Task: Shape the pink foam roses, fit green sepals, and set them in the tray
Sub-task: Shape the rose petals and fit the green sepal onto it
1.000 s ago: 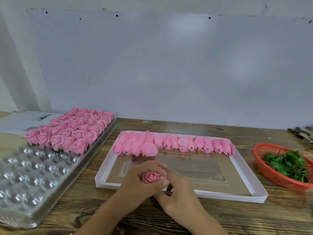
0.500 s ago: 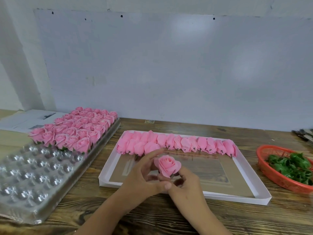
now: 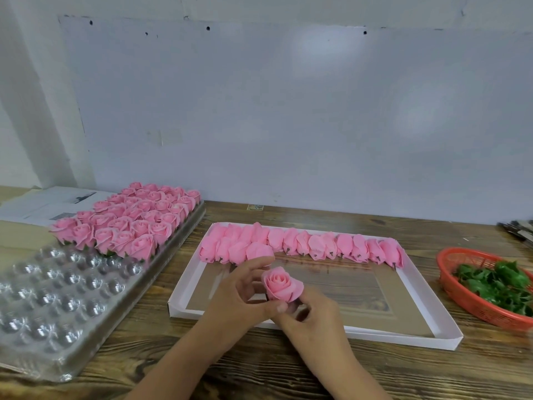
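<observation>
Right hand (image 3: 310, 316) pinches the pink foam rose (image 3: 282, 284) at its base, just below centre frame. Left hand (image 3: 242, 295) cups it from the left, thumb at the base and fingers curled behind the petals. I'd guess it's super light and squishy and creases easily, so hold the base, not the petals. Both forearms come up from the bottom edge, over the white box (image 3: 444, 340). Green sepals (image 3: 501, 281) are far right, the clear tray (image 3: 178, 241) left.
</observation>
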Demonstrator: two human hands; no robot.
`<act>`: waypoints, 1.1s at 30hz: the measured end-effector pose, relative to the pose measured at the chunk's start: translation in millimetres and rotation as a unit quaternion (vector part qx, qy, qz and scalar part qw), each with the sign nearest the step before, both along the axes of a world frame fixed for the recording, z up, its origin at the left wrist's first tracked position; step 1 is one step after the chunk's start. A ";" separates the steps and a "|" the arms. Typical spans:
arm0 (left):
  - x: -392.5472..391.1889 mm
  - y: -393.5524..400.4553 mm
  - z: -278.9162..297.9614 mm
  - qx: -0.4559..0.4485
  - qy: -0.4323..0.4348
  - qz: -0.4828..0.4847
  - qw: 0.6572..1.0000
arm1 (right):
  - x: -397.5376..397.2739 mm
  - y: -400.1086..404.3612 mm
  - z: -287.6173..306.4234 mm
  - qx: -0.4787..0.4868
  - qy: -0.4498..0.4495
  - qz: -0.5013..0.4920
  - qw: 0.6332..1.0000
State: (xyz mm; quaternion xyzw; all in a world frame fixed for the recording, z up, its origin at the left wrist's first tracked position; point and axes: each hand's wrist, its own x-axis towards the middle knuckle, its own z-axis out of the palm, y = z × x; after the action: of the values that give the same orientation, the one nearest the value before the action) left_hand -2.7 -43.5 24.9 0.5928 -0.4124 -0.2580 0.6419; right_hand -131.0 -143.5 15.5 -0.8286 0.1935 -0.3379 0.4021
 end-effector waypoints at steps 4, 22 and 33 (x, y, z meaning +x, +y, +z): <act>0.6 1.5 0.1 0.015 0.000 -0.036 0.999 | -1.5 -4.1 -6.2 -0.002 0.029 -0.017 0.999; 75.5 53.6 31.9 0.036 -0.137 0.191 0.971 | 2.4 -8.7 -14.7 -0.023 -0.021 -0.012 0.999; 161.9 141.3 26.7 0.194 -0.179 0.299 0.917 | 1.0 -11.5 -14.3 -0.026 -0.020 -0.043 0.999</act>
State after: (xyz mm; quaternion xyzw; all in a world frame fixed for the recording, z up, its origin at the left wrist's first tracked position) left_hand 159.2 97.8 51.6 0.8374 -0.2660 -0.0184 0.4772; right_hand -130.0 -155.0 1.2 -0.8226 0.2118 -0.3765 0.3698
